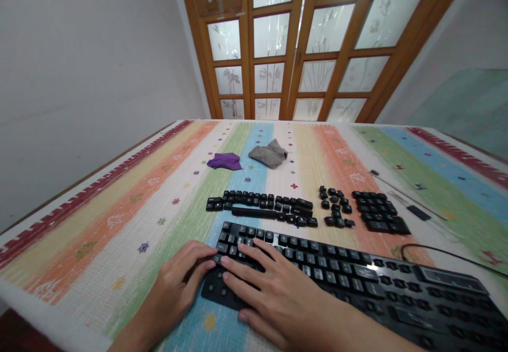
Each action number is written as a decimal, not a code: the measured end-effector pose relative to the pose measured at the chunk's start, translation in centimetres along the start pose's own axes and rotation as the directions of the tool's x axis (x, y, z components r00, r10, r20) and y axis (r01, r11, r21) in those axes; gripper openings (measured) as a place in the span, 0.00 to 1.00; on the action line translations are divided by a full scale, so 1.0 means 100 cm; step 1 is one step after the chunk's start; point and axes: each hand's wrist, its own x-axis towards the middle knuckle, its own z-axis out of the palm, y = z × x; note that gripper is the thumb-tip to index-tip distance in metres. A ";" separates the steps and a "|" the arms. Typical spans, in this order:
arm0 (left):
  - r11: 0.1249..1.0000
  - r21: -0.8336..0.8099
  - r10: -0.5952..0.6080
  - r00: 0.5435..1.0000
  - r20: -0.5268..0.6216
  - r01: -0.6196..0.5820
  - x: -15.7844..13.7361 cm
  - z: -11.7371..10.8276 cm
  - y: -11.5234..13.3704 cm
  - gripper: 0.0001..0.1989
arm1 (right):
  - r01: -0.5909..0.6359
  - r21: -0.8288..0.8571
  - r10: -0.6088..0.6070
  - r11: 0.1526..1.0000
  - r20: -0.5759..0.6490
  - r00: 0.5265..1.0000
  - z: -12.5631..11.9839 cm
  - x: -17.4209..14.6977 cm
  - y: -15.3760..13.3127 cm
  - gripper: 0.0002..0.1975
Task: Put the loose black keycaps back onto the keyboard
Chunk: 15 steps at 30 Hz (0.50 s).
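Note:
A black computer keyboard [329,259] lies at an angle on the table in front of me. Its upper rows carry keycaps, while sockets are bare at the lower left and on the right side. My left hand [178,275] is at the keyboard's left edge, thumb and index finger closed about a keycap [217,258] at the row's end. Across the left half of the keys lies my right hand [273,283], fingers spread and holding nothing. It covers part of the letter rows.
Loose keycaps [254,213] lie in rows behind the keyboard, with smaller groups [335,204] and number-pad keycaps [379,211] to the right. Farther back are a purple cloth [225,161] and a grey cloth [269,154]. A thin tool [418,213] and the cable [448,252] lie right.

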 end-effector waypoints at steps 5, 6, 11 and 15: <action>1.000 -0.004 0.022 1.000 -0.013 -0.022 0.002 0.001 0.001 0.10 | -0.016 0.004 0.016 1.000 -0.004 1.000 0.001 0.000 0.000 0.25; 1.000 -0.007 0.026 1.000 -0.011 -0.026 0.003 0.002 0.001 0.10 | -0.019 0.001 0.019 1.000 -0.003 1.000 0.001 0.001 0.000 0.24; 0.998 -0.007 0.058 0.998 -0.014 -0.058 0.003 0.001 0.002 0.10 | -0.022 -0.002 0.022 1.000 -0.007 1.000 0.001 0.002 -0.002 0.24; 0.994 0.025 0.104 0.995 0.011 -0.104 0.001 -0.001 0.003 0.10 | -0.012 -0.009 0.012 1.000 -0.009 1.000 0.004 0.001 -0.002 0.27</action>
